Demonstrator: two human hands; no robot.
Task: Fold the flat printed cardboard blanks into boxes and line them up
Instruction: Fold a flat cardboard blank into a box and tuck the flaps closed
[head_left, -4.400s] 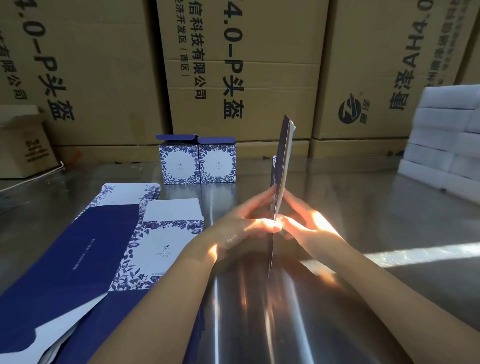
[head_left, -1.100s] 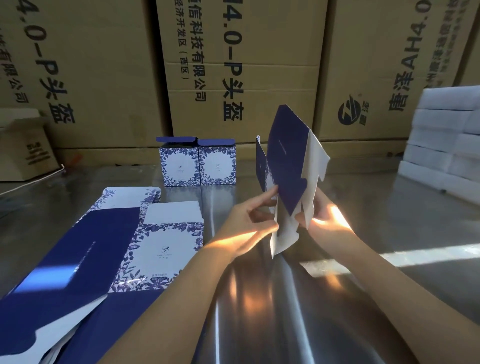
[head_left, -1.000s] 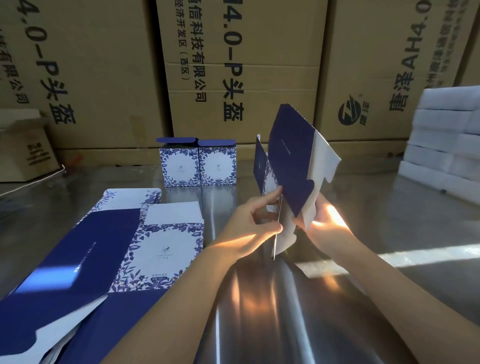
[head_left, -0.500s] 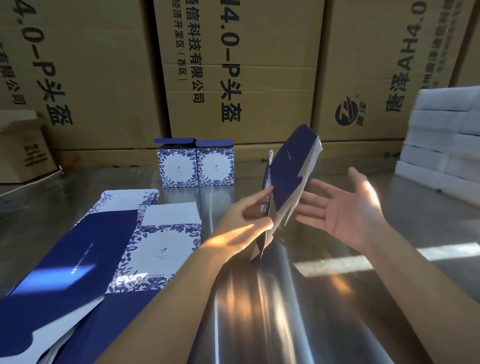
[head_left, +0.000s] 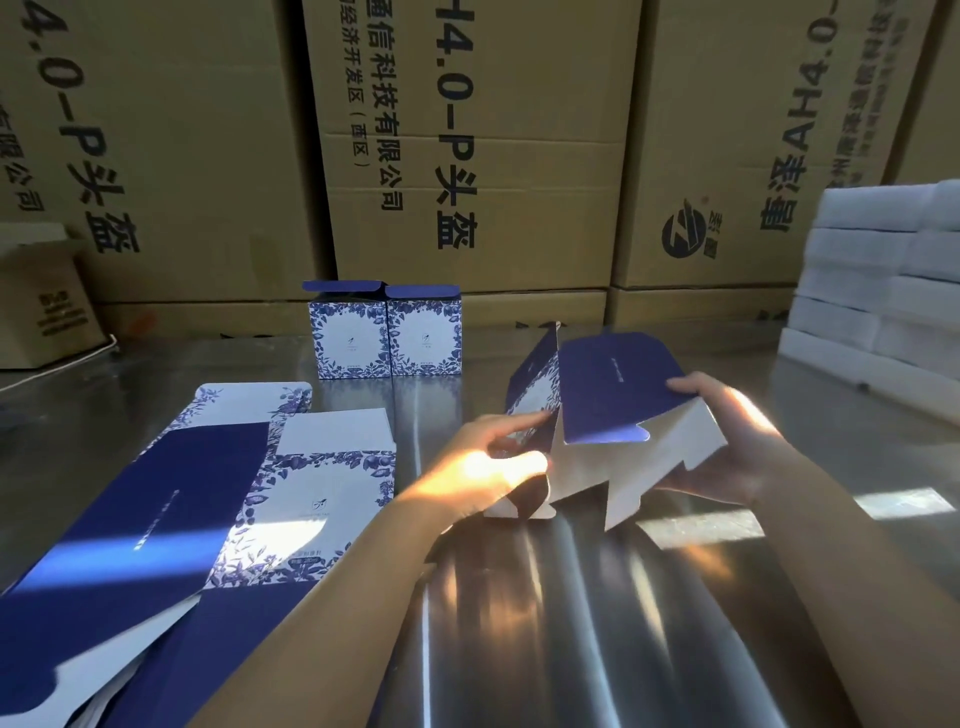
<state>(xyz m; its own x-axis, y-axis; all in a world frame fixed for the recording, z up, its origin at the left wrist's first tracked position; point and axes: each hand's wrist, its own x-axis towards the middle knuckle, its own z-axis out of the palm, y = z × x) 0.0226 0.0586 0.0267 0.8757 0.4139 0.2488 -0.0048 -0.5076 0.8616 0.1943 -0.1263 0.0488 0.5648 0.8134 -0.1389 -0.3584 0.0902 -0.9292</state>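
A half-opened box blank (head_left: 608, 400), dark blue outside and white inside, lies tipped over just above the metal table (head_left: 571, 623), its white bottom flaps toward me. My left hand (head_left: 493, 462) pinches its left edge near the floral panel. My right hand (head_left: 727, 436) grips its right side, fingers over the blue panel and palm under the white flap. Two folded floral boxes (head_left: 384, 338) stand side by side at the back. A pile of flat blanks (head_left: 208, 493) lies at the left.
Large brown cartons (head_left: 467, 145) form a wall behind the table. A stack of white foam blocks (head_left: 883, 280) sits at the right edge. A small brown carton (head_left: 41, 301) stands at the far left.
The blank has tipped from upright to lying sideways and opened wider. My right hand, spread open and apart half a second ago, has closed on its right side.
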